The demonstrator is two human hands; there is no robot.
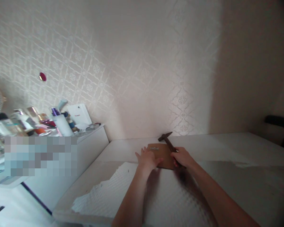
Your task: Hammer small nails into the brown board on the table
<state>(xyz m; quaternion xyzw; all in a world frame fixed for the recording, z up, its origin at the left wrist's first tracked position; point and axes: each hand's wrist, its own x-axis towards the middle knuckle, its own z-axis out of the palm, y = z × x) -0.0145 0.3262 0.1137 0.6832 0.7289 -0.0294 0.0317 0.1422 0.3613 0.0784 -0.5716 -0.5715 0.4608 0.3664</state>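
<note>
A brown flat rectangular piece (165, 158), like a notebook or small board, lies on the white table. Small silvery lettering or marks (154, 148) show near its top left corner. My left hand (148, 158) rests on the left side of this piece, fingers spread and thumb stretched across its lower part. In my right hand (182, 157) is a hammer (168, 141), gripped by its dark handle with the head up and to the left. The hammer's head is just beyond the piece's far edge. My right fingers partly cover the piece's right side.
White textured paper or padding (113, 186) with a ragged edge lies under my arms on the table (130, 144). On the left, a white cabinet (85, 151) bears several bottles (62, 124) and a white box (79, 114). The patterned wall (142, 78) rises behind.
</note>
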